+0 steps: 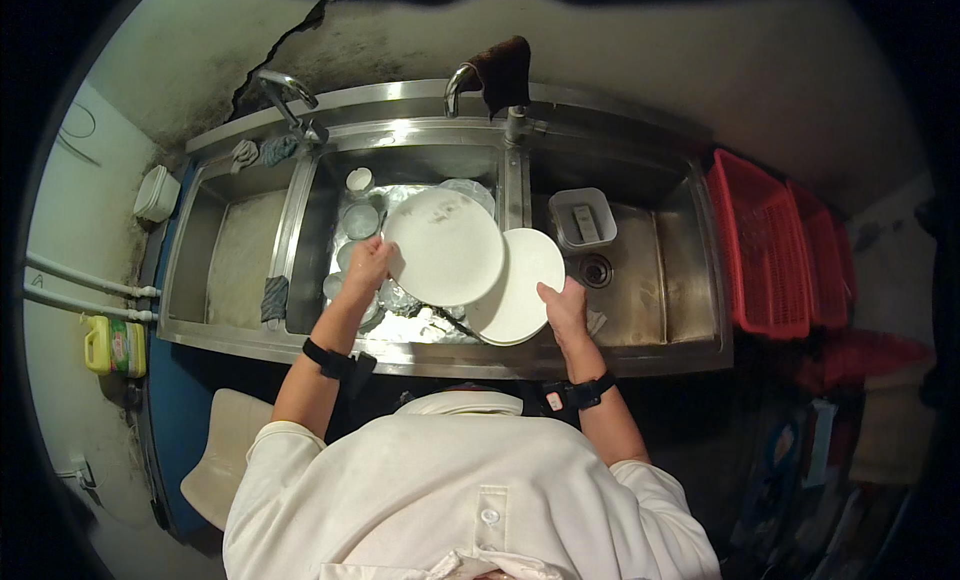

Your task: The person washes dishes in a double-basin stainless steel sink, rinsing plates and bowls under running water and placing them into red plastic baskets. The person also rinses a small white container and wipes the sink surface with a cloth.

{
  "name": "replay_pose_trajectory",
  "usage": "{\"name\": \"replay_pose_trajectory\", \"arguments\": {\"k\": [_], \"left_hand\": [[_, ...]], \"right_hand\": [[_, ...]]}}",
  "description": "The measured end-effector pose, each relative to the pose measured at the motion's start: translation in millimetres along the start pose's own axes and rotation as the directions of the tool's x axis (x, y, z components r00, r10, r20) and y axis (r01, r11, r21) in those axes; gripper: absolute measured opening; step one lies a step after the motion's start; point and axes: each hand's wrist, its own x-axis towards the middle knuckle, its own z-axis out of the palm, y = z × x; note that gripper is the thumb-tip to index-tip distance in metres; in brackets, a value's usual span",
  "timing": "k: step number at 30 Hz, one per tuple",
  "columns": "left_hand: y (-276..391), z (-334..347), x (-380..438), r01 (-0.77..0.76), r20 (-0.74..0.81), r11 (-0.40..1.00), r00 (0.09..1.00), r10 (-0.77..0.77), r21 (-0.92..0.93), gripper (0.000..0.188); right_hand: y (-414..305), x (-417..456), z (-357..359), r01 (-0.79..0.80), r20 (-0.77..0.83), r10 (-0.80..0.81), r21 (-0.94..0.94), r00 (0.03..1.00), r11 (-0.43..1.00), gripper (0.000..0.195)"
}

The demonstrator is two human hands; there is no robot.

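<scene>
My left hand [368,266] grips the left edge of a large white plate [446,253], which bears dark smudges near its far rim. In my right hand [565,307] are white plates [525,280], apparently stacked, held by their right edge with the thumb on top. The large plate overlaps the left part of these. Both are over the middle basin [405,158] of a stainless steel sink. Beneath them lie several glass cups or bowls, among them a round glass bowl [361,221], and a small white cup [360,180]. The plates hide part of that basin.
In the right basin, a white plastic tub [583,218] stands beside a drain [595,271]. A dark cloth [504,73] hangs over a faucet; another faucet [289,103] rises at left. Red plastic baskets [757,242] stand at right. A grey cloth [275,299] lies on the left divider.
</scene>
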Motion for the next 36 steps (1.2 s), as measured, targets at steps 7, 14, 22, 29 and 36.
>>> {"name": "replay_pose_trajectory", "arguments": {"k": [7, 14, 22, 29, 36], "left_hand": [[-38, 54, -39, 0.259, 0.391, 0.910, 0.912, -0.121, -0.324, 0.023], [-65, 80, -52, 0.245, 0.538, 0.968, 0.811, -0.231, 0.047, 0.032], [-63, 113, -83, 0.403, 0.627, 0.910, 0.735, -0.259, -0.098, 0.043], [-73, 130, -84, 0.034, 0.546, 0.987, 0.829, -0.116, 0.159, 0.027], [-63, 139, -83, -0.105, 0.433, 0.868, 0.891, -0.135, 0.486, 0.022]], "right_hand": [[22, -20, -7, -0.135, 0.140, 0.078, 0.461, 0.987, 0.877, 0.029], [69, -34, -29, -0.163, 0.244, 0.062, 0.420, 0.968, 0.893, 0.035], [93, -62, -35, -0.121, 0.210, 0.048, 0.349, 0.977, 0.929, 0.041], [120, -47, -41, -0.107, 0.197, 0.144, -0.189, 0.970, 0.976, 0.046], [88, -50, -47, 0.112, 0.260, 0.051, -0.575, 0.964, 0.810, 0.052]]}}
